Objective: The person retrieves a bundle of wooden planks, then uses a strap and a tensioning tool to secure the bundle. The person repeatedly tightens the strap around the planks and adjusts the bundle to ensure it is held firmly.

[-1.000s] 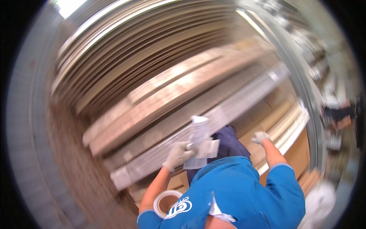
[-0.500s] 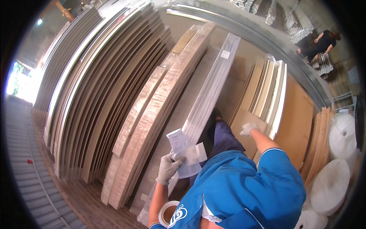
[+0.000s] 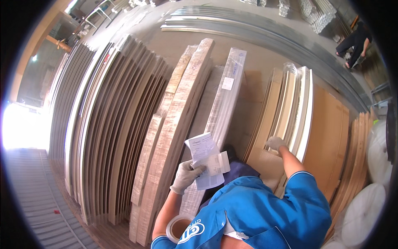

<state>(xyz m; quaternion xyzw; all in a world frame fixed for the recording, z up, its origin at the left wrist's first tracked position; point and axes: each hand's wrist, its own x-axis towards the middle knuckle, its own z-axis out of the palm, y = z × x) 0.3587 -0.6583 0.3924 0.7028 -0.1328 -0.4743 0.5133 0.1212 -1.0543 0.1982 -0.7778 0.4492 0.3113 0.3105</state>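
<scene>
My left hand (image 3: 186, 176), in a pale work glove, is closed on several sheets of paper (image 3: 206, 159), printed and fanned out. A roll of tape (image 3: 170, 227) hangs around my left forearm. Below the papers lies a long bundle wrapped in clear plastic (image 3: 226, 101), with a white label (image 3: 227, 83) on it. My right hand (image 3: 275, 144), also gloved, is closed at the far edge of a cardboard piece (image 3: 265, 163), against the upright boards (image 3: 286, 108). What its fingers hold, if anything, is hidden.
Plastic-wrapped long packs (image 3: 174, 120) and a tall row of upright panels (image 3: 120, 124) stand to the left. Large brown cardboard (image 3: 325, 133), wooden strips (image 3: 352, 153) and white foam rolls (image 3: 362, 213) are at the right. Beyond lie metal profiles (image 3: 232, 25); another person (image 3: 355, 43) is far right.
The view has shifted, and I see more of the far floor. My right hand has moved slightly farther along the boards, past the cardboard piece. My left hand still holds the papers.
</scene>
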